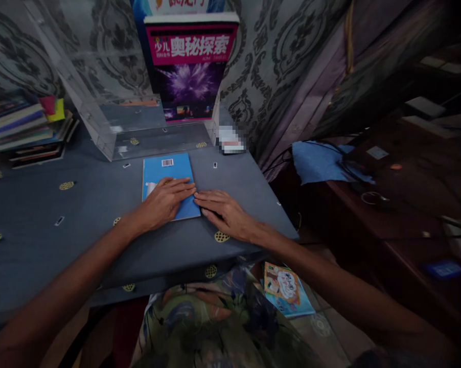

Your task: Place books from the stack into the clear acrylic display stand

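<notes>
Blue book (169,176) flat under left hand (165,202), long axis running away from it, barcode end far, grip spread flat on cover, right hand (225,212) just beside, fingers flat on counter (81,204)

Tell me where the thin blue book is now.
The thin blue book lies flat on the grey table, centre of the head view, under the left hand, before the clear acrylic stand.

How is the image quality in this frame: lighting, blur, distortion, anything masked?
Head view: dim overall, darkest at the right edge; wide-angle bending at the borders; a pixelated patch beside the clear stand; both hands, left hand and right hand, and the blue book stay sharp.
</notes>
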A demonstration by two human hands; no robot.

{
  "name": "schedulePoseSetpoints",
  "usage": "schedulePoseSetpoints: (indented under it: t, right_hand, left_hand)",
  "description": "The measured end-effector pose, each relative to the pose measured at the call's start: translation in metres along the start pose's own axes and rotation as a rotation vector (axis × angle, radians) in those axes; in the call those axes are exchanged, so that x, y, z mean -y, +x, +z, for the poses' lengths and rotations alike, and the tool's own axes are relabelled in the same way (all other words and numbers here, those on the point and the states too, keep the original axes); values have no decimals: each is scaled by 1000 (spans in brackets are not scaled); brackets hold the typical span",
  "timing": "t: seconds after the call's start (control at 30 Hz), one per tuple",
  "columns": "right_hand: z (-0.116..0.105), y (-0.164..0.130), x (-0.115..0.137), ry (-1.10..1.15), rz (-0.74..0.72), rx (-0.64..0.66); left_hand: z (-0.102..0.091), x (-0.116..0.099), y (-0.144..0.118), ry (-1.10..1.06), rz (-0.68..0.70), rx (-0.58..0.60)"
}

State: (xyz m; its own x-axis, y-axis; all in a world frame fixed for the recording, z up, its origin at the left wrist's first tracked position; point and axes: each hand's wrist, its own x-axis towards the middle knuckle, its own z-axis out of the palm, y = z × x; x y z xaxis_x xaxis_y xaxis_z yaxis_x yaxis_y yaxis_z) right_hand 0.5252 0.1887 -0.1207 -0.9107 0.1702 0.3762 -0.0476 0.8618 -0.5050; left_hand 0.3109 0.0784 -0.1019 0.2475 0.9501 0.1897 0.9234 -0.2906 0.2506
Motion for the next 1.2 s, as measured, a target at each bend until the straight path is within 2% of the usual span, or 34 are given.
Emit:
schedulePoseSetpoints:
  t: [0.37, 0.53, 0.67, 0.83, 1.07, 1.2]
  right_hand:
    - [2, -27, 19, -6, -7, 10]
    - [6, -30, 22, -35, -20, -13]
    - [7, -30, 21, -47, -25, -19]
    - [6, -31, 22, -70, -23, -14]
    - [7, -30, 18, -38, -50, -37]
    - [6, -26, 12, -31, -61, -17]
  left_hand:
    - [5, -43, -36, 80, 4, -17]
    - [18, -70, -48, 193, -81, -92]
    - [26, -84, -54, 243, -154, -138]
    - [21, -83, -73, 274, -211, -185]
    - [13, -64, -117, 217, -361, -295]
    - [9, -60, -125, 183, -374, -337]
